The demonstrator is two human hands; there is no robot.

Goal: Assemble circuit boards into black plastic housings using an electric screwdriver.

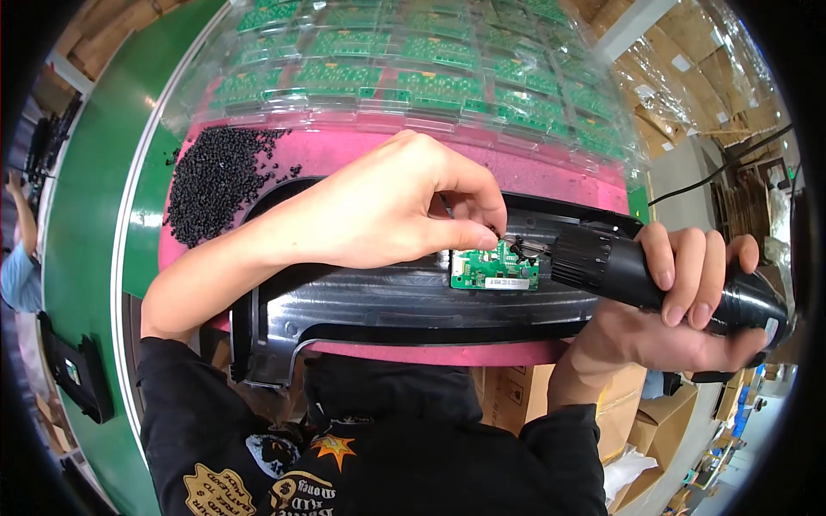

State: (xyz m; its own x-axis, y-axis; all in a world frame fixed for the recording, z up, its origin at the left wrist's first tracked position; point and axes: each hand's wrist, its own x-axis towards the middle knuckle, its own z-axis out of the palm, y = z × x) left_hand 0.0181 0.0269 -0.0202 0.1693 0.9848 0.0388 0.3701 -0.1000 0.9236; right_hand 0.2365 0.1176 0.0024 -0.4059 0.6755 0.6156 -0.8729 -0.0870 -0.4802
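My right hand [680,288] is wrapped round a black electric screwdriver [594,262] held nearly level, its bit pointing left. Several small black screws [519,249] cluster about the bit. From the left, my left hand [391,206] reaches over, thumb and forefinger pinched on small black screws just beside the bit. Under the fingertips and bit lies a green circuit board [495,277] with a white connector and a pale label strip. It sits inside a long, glossy black plastic housing [370,308]. My left hand and forearm hide part of the housing.
A heap of small black screws [215,185] lies on the pink mat [331,146] at the left. Clear plastic trays of green boards [344,43] fill the far side. A green conveyor belt [82,284] runs along the left, carrying another black housing [76,368]. Cardboard boxes [520,400] stand below.
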